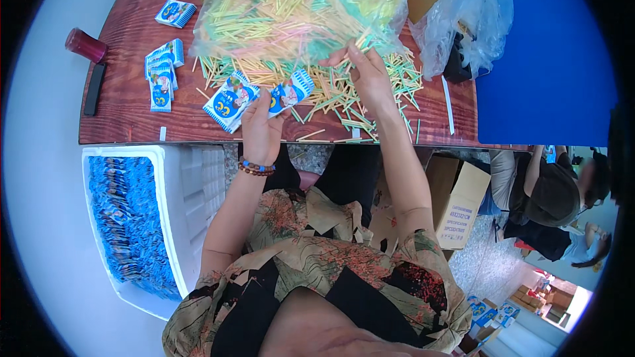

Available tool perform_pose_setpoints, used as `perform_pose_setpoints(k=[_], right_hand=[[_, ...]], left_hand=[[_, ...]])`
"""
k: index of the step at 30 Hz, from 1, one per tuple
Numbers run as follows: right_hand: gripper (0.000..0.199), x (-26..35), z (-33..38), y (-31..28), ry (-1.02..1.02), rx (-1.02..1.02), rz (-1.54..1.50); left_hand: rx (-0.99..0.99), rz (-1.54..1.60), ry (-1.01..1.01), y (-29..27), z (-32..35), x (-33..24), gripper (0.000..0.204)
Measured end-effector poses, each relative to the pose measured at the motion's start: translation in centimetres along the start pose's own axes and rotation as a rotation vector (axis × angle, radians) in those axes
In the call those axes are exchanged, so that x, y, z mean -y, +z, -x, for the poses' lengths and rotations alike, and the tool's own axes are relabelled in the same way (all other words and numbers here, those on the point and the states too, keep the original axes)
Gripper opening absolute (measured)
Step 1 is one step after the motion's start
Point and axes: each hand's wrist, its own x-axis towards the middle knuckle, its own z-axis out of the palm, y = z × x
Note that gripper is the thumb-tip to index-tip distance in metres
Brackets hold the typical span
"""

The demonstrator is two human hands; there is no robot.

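My left hand (262,125) is closed on blue-and-white packets near the front of the table. One packet (231,100) sticks out to the left of its fingers, another packet (291,92) to the right. Farther right, my right hand (370,76) pinches a few thin pastel sticks (362,41) at the mouth of a clear plastic bag (284,10). That bag is full of yellow, pink and green sticks. Below it, a loose spread of the same sticks (324,96) covers the tabletop, partly hidden by my hands.
More packets (161,82) lie on the wood-grain table (126,33) at left, near a dark red cup (86,45) and a black bar (94,89). Below stands a white foam box (162,211) of blue packets. A crumpled plastic bag (473,6) and blue panel (549,59) are at right; people sit beyond.
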Motion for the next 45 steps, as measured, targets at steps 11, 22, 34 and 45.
perform_pose_setpoints(k=[11,22,34,45], right_hand=[[0.016,2.9,0.9,7.3,-0.386,-0.234,-0.477],[0.015,1.2,0.8,10.6,-0.435,-0.287,-0.321],[0.027,1.2,1.0,11.4,-0.379,-0.228,-0.161],[0.042,1.2,0.2,11.3,-0.315,-0.253,-0.528]], left_hand=[[-0.048,0.042,0.063,1.8,-0.7,-0.1,0.022],[-0.044,0.122,0.102,0.6,-1.1,-0.3,0.021],[-0.022,0.136,0.155,0.5,-1.5,-0.5,0.020],[0.062,0.250,0.111,1.4,-2.5,0.3,0.025]])
